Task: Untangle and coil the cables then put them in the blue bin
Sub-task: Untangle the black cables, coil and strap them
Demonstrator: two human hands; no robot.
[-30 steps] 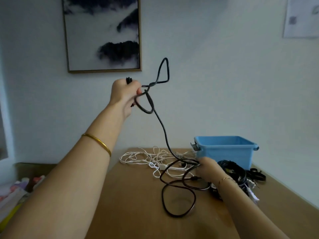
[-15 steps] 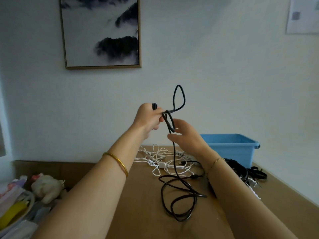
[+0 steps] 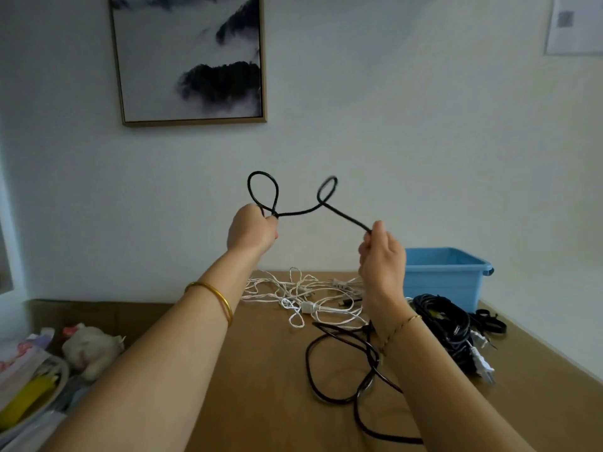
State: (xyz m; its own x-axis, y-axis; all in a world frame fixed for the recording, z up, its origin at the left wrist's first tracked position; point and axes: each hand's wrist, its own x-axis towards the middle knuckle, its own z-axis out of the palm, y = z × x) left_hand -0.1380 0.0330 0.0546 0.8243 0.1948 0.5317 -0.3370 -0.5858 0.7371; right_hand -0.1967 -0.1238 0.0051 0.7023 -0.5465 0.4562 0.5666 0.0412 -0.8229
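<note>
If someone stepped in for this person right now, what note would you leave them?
Left hand pinches the black cable at the base of a small loop, held up above the table.
Right hand pinches the same cable further along; a second loop stands between them. Its remainder trails in loose curves on the table.
White cable lies tangled behind; a black bundle lies in front of the blue bin.
Done: nothing coiled in hand; no cable shows in the bin, whose inside is mostly hidden.
Left: undo the loops, coil this cable, bin it, then the others.
</note>
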